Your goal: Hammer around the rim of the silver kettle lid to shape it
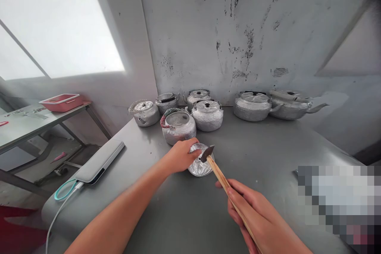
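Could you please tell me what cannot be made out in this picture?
All in the head view:
Metal lid: part of its rim, hidden by the left hand.
Hammer handle: lower end, cut off by the bottom edge.
White cable: far end, cut off by the bottom edge.
Rear lidded kettle: lower body, partly behind the front lidded kettle.
Lower right: contents masked by pixelation.

Pink tray (64, 105) on side table (19, 134)

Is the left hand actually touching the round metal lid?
Touching. In the head view, the left hand has its thumb lying across the edge of the round metal lid, with no gap visible.
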The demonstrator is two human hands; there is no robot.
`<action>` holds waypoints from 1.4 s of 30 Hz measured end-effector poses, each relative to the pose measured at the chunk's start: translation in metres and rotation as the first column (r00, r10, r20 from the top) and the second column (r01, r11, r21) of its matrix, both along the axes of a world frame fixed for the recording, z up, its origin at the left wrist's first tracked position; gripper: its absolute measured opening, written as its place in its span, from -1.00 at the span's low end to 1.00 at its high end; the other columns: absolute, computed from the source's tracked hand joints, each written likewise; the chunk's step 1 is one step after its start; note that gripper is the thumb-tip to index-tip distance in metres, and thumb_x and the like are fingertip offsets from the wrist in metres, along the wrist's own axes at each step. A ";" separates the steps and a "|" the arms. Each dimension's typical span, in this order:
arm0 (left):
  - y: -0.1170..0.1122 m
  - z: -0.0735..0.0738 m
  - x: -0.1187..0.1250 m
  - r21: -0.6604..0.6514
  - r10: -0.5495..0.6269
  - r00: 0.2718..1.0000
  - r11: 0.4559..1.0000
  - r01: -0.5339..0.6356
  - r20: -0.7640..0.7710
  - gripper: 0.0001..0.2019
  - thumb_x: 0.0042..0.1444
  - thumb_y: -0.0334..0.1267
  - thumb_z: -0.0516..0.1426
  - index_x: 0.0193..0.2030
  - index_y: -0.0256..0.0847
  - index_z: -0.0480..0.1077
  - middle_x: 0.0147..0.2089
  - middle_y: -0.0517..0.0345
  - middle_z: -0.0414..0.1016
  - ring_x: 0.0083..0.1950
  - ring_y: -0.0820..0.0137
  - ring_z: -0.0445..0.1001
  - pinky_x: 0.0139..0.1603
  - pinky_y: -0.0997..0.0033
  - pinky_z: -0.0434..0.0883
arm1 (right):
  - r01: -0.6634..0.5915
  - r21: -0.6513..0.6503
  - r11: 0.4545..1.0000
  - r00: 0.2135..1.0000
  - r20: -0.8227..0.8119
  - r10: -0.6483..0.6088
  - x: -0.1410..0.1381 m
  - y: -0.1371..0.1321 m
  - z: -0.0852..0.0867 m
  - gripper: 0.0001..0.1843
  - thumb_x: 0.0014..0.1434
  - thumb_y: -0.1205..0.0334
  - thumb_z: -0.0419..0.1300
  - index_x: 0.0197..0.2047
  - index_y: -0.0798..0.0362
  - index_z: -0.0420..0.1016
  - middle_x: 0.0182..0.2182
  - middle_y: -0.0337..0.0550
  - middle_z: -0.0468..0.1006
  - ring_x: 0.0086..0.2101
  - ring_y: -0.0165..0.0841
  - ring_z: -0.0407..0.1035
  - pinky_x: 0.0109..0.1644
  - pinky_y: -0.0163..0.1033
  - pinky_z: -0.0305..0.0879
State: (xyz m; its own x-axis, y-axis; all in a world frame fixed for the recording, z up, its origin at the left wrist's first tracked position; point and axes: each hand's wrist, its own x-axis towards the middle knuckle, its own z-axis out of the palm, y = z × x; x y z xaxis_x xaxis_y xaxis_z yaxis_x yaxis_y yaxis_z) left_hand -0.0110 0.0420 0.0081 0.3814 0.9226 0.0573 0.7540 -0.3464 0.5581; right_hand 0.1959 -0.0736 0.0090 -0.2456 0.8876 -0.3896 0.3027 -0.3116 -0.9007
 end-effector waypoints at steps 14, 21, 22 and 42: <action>0.001 -0.001 0.001 0.036 0.026 0.999 0.999 -0.024 -0.035 -0.80 0.28 -0.13 0.04 -0.26 -0.16 0.40 -0.36 0.13 0.51 -0.32 0.30 0.47 -0.40 0.40 0.19 | 0.096 -0.102 0.990 0.995 0.048 -0.091 -0.003 -0.002 0.000 -0.63 0.28 -0.14 -0.01 -0.13 -0.04 0.38 -0.57 -0.44 0.25 -0.76 -0.56 0.05 -0.70 -0.43 0.13; 0.002 -0.001 0.001 0.046 0.029 0.998 0.999 -0.026 -0.059 -0.75 0.30 -0.10 0.04 -0.35 -0.15 0.33 -0.44 0.18 0.44 -0.37 0.34 0.42 -0.44 0.40 0.10 | 0.082 -0.103 0.991 0.996 0.034 -0.078 0.000 -0.002 -0.008 -0.53 0.26 -0.21 -0.02 -0.05 -0.03 0.40 -0.56 -0.43 0.26 -0.77 -0.54 0.11 -0.71 -0.42 0.15; 0.002 -0.001 0.001 0.050 0.026 0.998 0.998 -0.023 -0.058 -0.75 0.30 -0.10 0.04 -0.36 -0.15 0.32 -0.45 0.19 0.43 -0.38 0.34 0.41 -0.44 0.40 0.09 | 0.075 -0.092 0.993 0.997 0.031 -0.073 0.000 -0.002 -0.009 -0.51 0.25 -0.23 -0.03 -0.06 -0.03 0.40 -0.57 -0.43 0.26 -0.77 -0.54 0.10 -0.73 -0.42 0.13; 0.002 -0.003 0.002 0.031 0.040 0.998 0.999 -0.038 -0.053 -0.76 0.30 -0.13 0.04 -0.36 -0.16 0.32 -0.44 0.21 0.43 -0.39 0.37 0.38 -0.44 0.41 0.07 | 0.114 0.023 0.993 0.993 0.016 -0.114 -0.004 -0.009 -0.008 -0.50 0.35 -0.26 -0.22 -0.18 -0.07 0.31 -0.60 -0.48 0.18 -0.75 -0.55 -0.06 -0.62 -0.39 0.15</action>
State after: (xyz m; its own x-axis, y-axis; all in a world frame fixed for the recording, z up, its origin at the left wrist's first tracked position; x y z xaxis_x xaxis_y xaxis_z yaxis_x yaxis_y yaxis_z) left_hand -0.0093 0.0444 0.0054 0.3484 0.9350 0.0659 0.7960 -0.3323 0.5060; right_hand 0.1916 -0.0825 0.0007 -0.1355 0.9177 -0.3734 0.2821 -0.3255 -0.9025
